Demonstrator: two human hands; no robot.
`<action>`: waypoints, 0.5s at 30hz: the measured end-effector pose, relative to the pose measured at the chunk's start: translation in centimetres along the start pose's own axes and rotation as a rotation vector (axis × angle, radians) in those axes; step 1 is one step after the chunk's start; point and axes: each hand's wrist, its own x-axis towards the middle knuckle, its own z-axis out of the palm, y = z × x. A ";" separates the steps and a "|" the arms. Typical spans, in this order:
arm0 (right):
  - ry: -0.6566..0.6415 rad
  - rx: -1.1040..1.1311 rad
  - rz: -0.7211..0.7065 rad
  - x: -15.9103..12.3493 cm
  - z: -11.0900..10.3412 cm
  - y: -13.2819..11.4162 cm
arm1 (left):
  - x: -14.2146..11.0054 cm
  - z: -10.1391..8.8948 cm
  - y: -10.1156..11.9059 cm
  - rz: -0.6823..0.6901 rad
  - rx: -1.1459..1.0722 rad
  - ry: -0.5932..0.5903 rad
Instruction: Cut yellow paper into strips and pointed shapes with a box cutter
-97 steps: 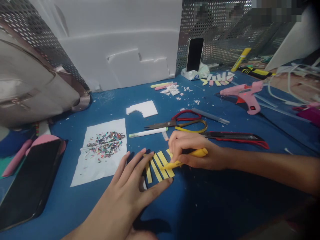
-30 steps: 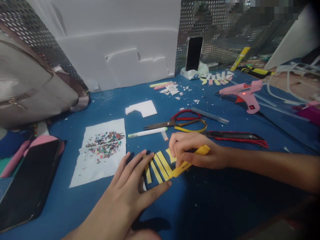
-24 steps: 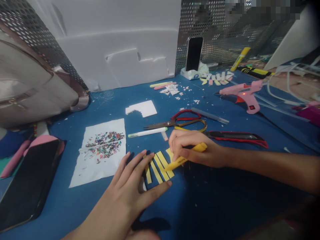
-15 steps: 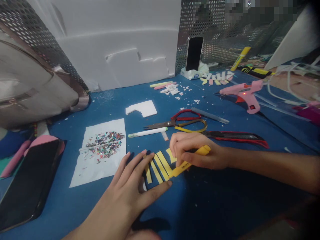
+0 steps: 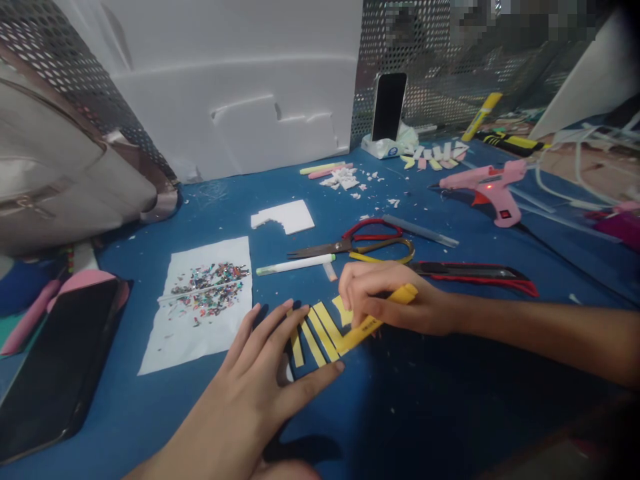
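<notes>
My right hand [image 5: 380,297] grips a yellow highlighter [image 5: 373,323], slanted down to the left. Its tip touches the lower end of the yellow strips [image 5: 320,330], several of which lie side by side on the blue table. My left hand [image 5: 270,367] is spread beside them, fingertips along their upper ends and thumb near their lower ends. A yellow piece [image 5: 343,311] lies partly hidden under my right fingers. Some white material shows between my left thumb and forefinger.
Beyond my hands lie scissors [image 5: 345,247], a white marker [image 5: 295,265] and a box cutter [image 5: 475,273]. Paper with glitter bits [image 5: 200,340] is at left, near a black phone [image 5: 60,367]. A pink glue gun [image 5: 490,183], its light glowing, stands at right with its cord trailing.
The highlighter's tip has shifted slightly up along the strip's end, its back end tilting a little lower. My left hand has stayed in place.
</notes>
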 end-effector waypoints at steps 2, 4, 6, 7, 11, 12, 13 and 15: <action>-0.019 0.019 -0.030 0.0 0.0 -0.1 | 0.0 0.0 0.0 0.006 0.001 -0.002; -0.008 0.009 -0.023 0.0 0.0 -0.1 | 0.0 0.0 -0.1 0.012 -0.005 -0.017; -0.017 0.012 -0.025 0.0 0.0 -0.2 | 0.0 0.1 -0.1 0.011 -0.017 -0.017; -0.026 0.020 -0.034 0.0 0.0 -0.2 | 0.0 0.1 -0.1 0.011 -0.025 -0.010; -0.021 0.033 -0.050 0.0 -0.1 -0.3 | 0.0 0.1 -0.1 0.011 -0.036 0.002; -0.016 0.035 -0.051 0.0 -0.1 -0.3 | 0.0 0.1 -0.1 0.012 -0.030 -0.008; -0.014 0.039 -0.050 0.0 -0.1 -0.3 | 0.0 0.0 -0.1 0.013 -0.022 -0.023; -0.011 0.049 -0.049 0.0 -0.1 -0.3 | 0.0 -0.1 -0.1 0.015 -0.005 -0.052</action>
